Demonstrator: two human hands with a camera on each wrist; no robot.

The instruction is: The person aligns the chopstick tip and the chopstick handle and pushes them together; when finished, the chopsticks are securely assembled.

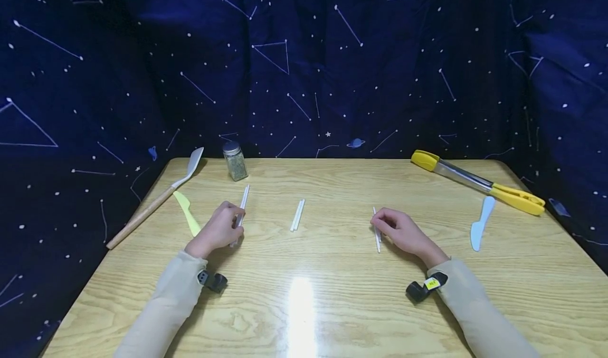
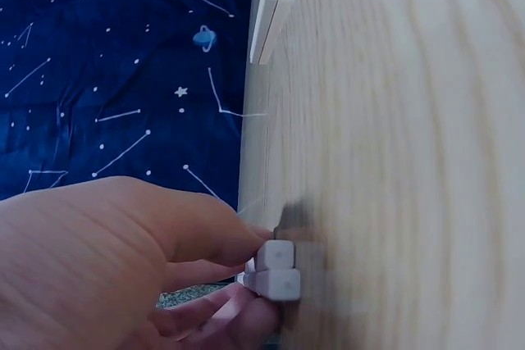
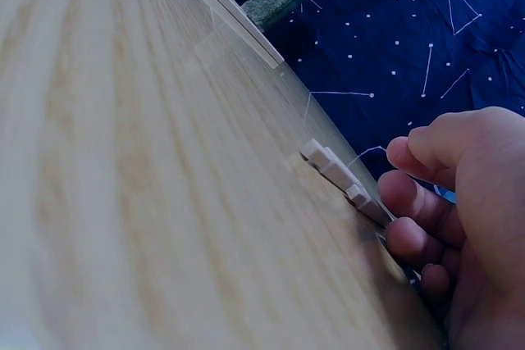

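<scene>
White sticks (image 1: 297,215) lie in three groups across the surface (image 1: 342,189): one under each hand, and a pair between them, side by side and slightly tilted. Left hand (image 1: 220,226) grasping: thumb to one side, fingertips to the other, pinching its pair (image 2: 283,272) low against the wood grain, probably so the two stay aligned. Right hand (image 1: 401,231) loosely bent over its group (image 1: 378,244), thumb apart from fingers, no grip visible; contact at the fingertips cannot be told. That group sits staggered, ends uneven, so likely not squared up. Sticks straight, matte, squarish at the ends; plastic or painted wood, unclear. Larger utensils sit toward the sides, presumably leaving the middle for handwork: spatula (image 1: 147,210), wooden handle with smooth pale head; tongs (image 1: 463,176), yellow ends on a shiny metal-looking middle; knives, one pale yellow (image 1: 189,216), one light blue (image 1: 482,226), both with rounded outlines. Glassy jar (image 1: 236,162), metallic cap, greenish flecks inside, stands beyond the left pair.
</scene>
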